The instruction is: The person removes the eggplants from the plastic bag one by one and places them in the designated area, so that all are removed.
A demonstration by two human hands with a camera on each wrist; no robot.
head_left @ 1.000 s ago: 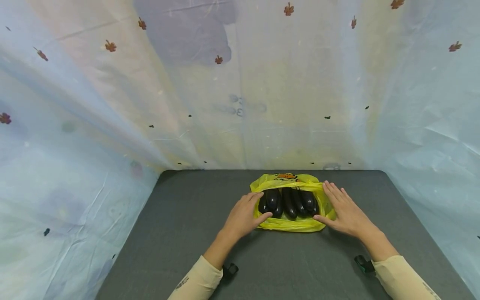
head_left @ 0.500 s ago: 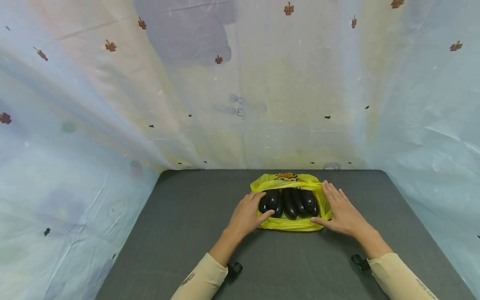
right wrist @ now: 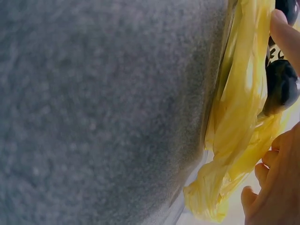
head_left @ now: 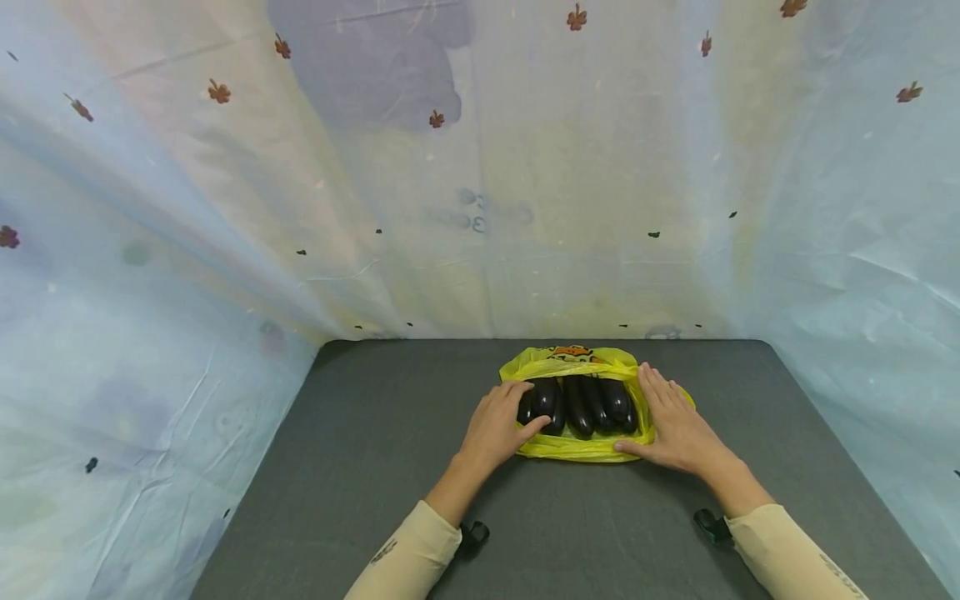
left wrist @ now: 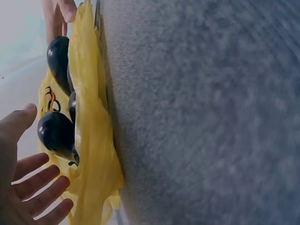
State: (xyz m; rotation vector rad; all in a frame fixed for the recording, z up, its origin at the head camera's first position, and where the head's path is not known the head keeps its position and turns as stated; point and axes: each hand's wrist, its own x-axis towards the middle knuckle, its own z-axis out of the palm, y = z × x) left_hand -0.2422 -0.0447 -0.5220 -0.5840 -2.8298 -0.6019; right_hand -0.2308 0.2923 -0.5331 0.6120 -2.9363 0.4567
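Several glossy, dark eggplants (head_left: 577,408) lie side by side in a yellow plastic bag (head_left: 581,451), whose mouth is spread wide. My left hand (head_left: 491,425) is at the bag's left side, thumb stretched over the near rim and fingers straight. In the left wrist view its fingers (left wrist: 40,183) are spread beside the yellow plastic and an eggplant (left wrist: 55,133). At the opposite side, my right hand (head_left: 678,429) lies flat along the bag, fingers extended, thumb reaching over the near rim. The right wrist view shows its thumb (right wrist: 287,37) close above an eggplant (right wrist: 281,86).
The bag rests on a grey cloth-covered table (head_left: 390,467), near its far edge. Behind and to the sides hangs a pale plastic sheet (head_left: 555,275) with small leaf prints. A dark strap (head_left: 474,537) circles the left wrist, another (head_left: 711,527) the right.
My right hand has moved left and inward along the bag, and a yellow fold now shows beyond its fingers. My left hand has shifted slightly right. The eggplants stay in place.
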